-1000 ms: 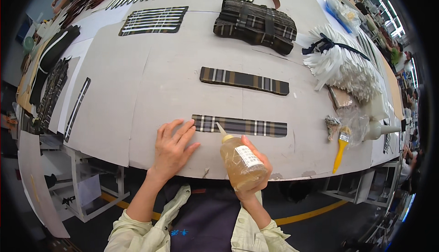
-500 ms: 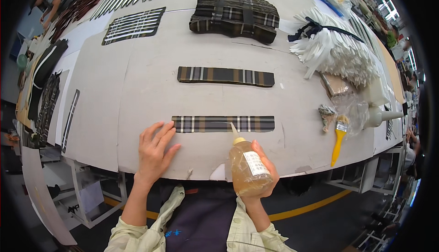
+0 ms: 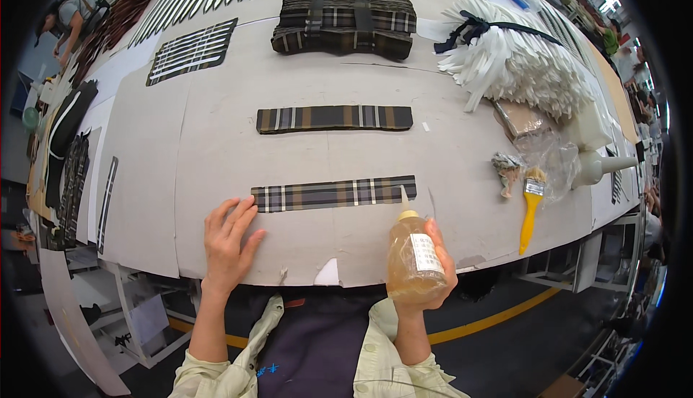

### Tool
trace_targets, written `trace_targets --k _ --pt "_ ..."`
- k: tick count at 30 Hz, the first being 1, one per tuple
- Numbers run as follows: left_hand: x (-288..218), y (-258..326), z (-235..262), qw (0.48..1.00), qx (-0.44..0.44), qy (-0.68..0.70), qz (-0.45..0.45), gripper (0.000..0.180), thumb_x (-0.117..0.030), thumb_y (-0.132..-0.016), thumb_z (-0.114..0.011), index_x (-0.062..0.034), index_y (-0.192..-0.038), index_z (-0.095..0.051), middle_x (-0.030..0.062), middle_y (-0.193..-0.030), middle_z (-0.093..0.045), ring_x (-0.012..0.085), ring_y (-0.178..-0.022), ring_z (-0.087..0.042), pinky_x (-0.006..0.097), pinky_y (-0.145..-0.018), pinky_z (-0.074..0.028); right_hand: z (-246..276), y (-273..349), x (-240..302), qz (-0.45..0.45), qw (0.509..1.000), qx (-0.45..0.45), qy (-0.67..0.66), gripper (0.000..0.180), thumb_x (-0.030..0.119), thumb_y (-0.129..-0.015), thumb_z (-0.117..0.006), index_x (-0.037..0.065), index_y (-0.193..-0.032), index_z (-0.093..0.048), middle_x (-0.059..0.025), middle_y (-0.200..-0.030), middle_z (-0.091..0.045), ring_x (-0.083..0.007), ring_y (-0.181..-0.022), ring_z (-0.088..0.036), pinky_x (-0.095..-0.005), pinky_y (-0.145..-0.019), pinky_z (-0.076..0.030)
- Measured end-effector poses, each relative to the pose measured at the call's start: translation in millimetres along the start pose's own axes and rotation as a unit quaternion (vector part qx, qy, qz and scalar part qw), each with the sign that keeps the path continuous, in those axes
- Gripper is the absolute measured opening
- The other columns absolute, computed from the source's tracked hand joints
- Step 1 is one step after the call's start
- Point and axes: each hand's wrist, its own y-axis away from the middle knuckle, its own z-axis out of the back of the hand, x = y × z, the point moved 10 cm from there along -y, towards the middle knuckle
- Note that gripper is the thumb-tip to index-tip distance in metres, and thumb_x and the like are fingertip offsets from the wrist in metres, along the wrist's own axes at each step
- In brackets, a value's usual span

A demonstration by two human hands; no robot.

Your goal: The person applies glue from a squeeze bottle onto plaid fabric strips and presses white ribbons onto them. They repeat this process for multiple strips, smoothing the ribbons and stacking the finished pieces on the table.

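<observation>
A pale tabletop (image 3: 216,124) spreads before a person working at its near edge with both bare hands. The right hand (image 3: 444,274) has its grip clamped around a squeeze bottle (image 3: 406,264) of amber liquid. The left hand (image 3: 229,243) holds nothing; its thumb stands apart, and its fingertips rest on the left end of a plaid strip (image 3: 325,194).

To do this well, the right hand should probably squeeze lightly and evenly, following the strip's length, and ease off at the right end so that liquid does not run onto the tabletop. The left fingertips do best pressing that end flat, clear of any wet line.

The strip lies set in from the middle of the tabletop's near edge, its right end slightly farther from that edge than its left. It looks long, narrow and flat: dark grey, with brown bands and thin white lines. Over its right end is the bottle's pale, tapered nozzle (image 3: 404,196); whether the tip touches the cloth is hard to tell.
</observation>
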Motion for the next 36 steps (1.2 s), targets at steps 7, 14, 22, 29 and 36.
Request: trace_targets --k 7,14,22,29,36 --pt "-0.3 -3.6 -0.9 1.000 -0.002 0.014 -0.002 0.037 -0.014 -0.083 -0.075 -0.0018 -0.117 -0.066 0.0071 -0.131 -0.064 0.0307 -0.124 -0.053 0.043 -0.100 -0.042 5.1 -9.3 14.4 0.128 0.985 0.058 0.102 0.042 0.009 -0.085 -0.076 0.008 -0.117 -0.049 -0.0220 -0.123 -0.064 -0.0435 -0.113 -0.064 -0.0494 -0.092 -0.058" --pt "12.2 7.2 7.2 0.996 -0.020 0.066 0.064 0.040 -0.011 -0.083 -0.074 -0.0026 -0.121 -0.065 0.0079 -0.132 -0.063 0.0312 -0.125 -0.052 0.043 -0.101 -0.043 158.7 -104.9 -15.2 0.253 0.833 0.073 0.487 0.025 0.009 -0.095 -0.060 0.011 -0.120 -0.058 -0.0191 -0.134 -0.060 -0.0439 -0.123 -0.057 -0.0564 -0.103 -0.047" --pt "2.4 -3.3 7.2 0.998 0.015 0.048 0.029 0.035 -0.008 -0.084 -0.071 -0.0023 -0.118 -0.065 0.0101 -0.132 -0.063 0.0313 -0.125 -0.051 0.043 -0.103 -0.043 370.6 -157.3 -103.1 0.012 0.844 -0.340 -0.415 0.051 0.017 -0.090 -0.070 -0.011 -0.128 -0.051 -0.0283 -0.127 -0.058 -0.0449 -0.117 -0.059 -0.0508 -0.092 -0.057" --pt "1.7 -12.3 9.4 0.997 -0.002 0.066 0.028 0.029 -0.008 -0.087 -0.069 -0.0021 -0.116 -0.066 0.0097 -0.123 -0.066 0.0301 -0.117 -0.056 0.042 -0.100 -0.043 281.2 -49.7 -344.5 -0.295 0.428 -0.395 -0.757 0.041 0.017 -0.083 -0.067 0.002 -0.121 -0.062 -0.0169 -0.118 -0.066 -0.0335 -0.107 -0.066 -0.0379 -0.070 -0.060" --pt "26.8 -3.2 11.5 0.981 -0.076 0.130 0.121 0.033 0.000 -0.089 -0.063 -0.0010 -0.121 -0.063 0.0132 -0.112 -0.068 0.0291 -0.108 -0.061 0.040 -0.097 -0.045 237.5 -60.5 -313.0 -0.234 0.383 -0.413 -0.793 0.052 0.033 -0.088 -0.069 0.001 -0.127 -0.056 -0.0176 -0.120 -0.064 -0.0297 -0.101 -0.067 -0.0362 -0.068 -0.057"
